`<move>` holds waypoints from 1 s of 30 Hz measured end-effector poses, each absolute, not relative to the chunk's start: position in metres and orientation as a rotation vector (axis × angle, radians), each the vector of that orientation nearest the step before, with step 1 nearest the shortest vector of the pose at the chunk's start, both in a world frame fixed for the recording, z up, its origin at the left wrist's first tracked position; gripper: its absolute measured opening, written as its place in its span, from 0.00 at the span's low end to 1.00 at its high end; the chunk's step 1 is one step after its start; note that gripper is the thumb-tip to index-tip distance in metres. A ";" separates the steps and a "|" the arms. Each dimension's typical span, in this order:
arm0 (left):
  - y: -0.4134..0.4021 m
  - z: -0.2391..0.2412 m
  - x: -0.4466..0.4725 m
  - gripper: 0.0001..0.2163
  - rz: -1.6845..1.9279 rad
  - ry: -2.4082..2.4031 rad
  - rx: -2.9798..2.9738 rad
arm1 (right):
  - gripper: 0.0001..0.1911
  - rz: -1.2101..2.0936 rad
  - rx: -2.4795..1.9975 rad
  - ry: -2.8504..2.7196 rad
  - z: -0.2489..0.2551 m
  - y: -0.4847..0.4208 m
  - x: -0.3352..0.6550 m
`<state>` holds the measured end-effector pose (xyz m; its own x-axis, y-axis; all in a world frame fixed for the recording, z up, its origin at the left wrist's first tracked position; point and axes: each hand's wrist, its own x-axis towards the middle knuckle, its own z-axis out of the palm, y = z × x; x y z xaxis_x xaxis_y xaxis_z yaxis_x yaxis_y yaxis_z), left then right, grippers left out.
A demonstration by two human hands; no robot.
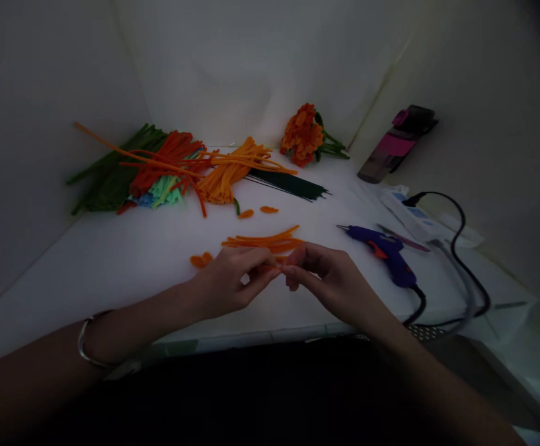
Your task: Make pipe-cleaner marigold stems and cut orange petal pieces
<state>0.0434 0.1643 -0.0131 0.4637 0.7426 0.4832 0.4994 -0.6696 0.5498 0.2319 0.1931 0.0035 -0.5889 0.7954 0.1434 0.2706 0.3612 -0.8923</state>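
Observation:
My left hand [239,275] and my right hand [321,272] meet above the front of the white table, fingertips pinched together. Between them is a small piece of orange pipe cleaner [277,266], mostly hidden by the fingers. Just behind the hands lie several loose orange pipe cleaners [261,240]. Small orange pipe-cleaner loops [201,260] rest beside my left hand. Farther back are an orange loop [269,210] and another orange loop [246,214] that touches a short green piece.
Bundles of orange [226,176], red [168,158] and green pipe cleaners [107,186] lie at the back left, near dark green stems [293,184]. An orange flower bouquet [303,136] leans behind. At right are a blue glue gun [384,248], tweezers [404,237], a corded power strip [409,214] and a bottle [395,145].

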 end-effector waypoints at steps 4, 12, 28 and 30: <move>0.163 -0.004 0.044 0.09 0.983 1.033 2.066 | 0.07 0.858 -0.869 -2.203 0.004 0.191 0.231; 0.174 -0.011 0.046 0.09 0.769 0.820 1.170 | 0.06 0.199 -0.435 -2.377 -0.020 0.199 0.238; 0.165 -0.013 0.041 0.04 1.121 1.047 2.335 | 0.12 1.706 -0.779 -1.957 0.007 0.198 0.233; 0.164 -0.011 0.042 0.04 1.123 1.043 2.309 | 0.14 1.737 -0.818 -1.909 0.008 0.196 0.232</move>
